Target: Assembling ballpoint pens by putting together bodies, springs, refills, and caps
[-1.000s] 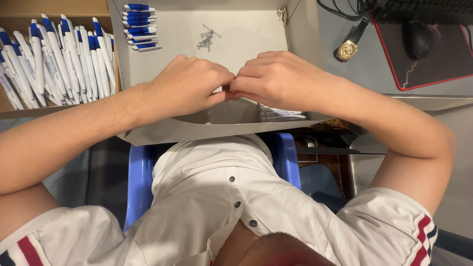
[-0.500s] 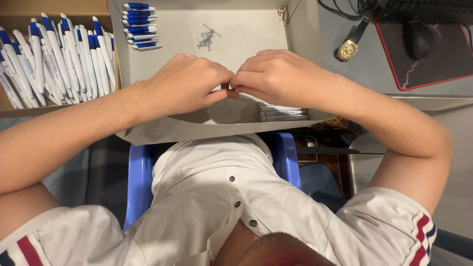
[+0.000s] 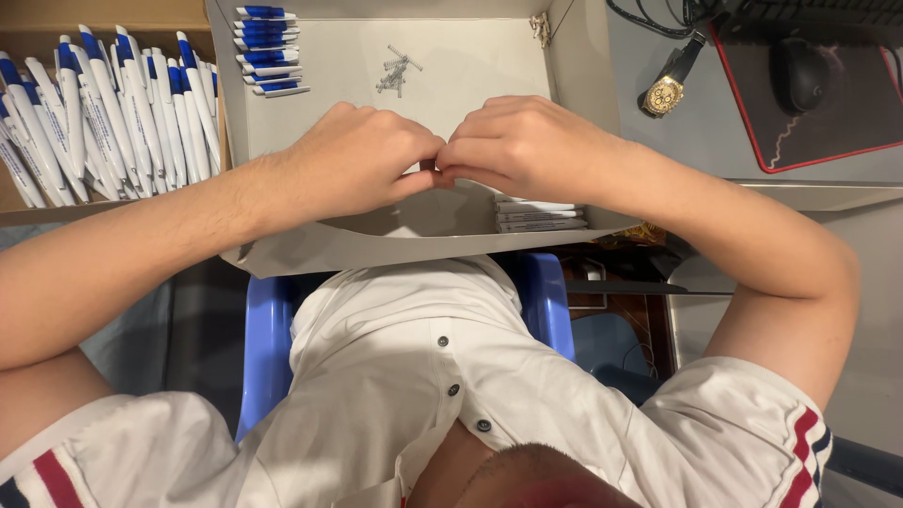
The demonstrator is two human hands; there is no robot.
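My left hand [image 3: 362, 160] and my right hand [image 3: 522, 146] meet fingertip to fingertip over a shallow grey cardboard box [image 3: 282, 254]. Both are curled around a small part pinched between them; it is almost wholly hidden, so I cannot tell what it is. A small heap of thin metal springs [image 3: 397, 71] lies on the box floor beyond my hands. Several blue-and-white pens [image 3: 268, 49] are stacked in the box's far left corner. A few white pen parts [image 3: 541, 214] lie under my right wrist.
A brown tray at the left holds several blue-and-white pens [image 3: 103, 122]. A gold wristwatch [image 3: 664, 94] lies on the grey desk at the right, beside a black mouse [image 3: 800, 73] on a red-edged black pad [image 3: 847, 141]. I sit on a blue chair [image 3: 263, 339].
My hands stay pressed together over the box; the fingers have shifted only slightly around the hidden part.
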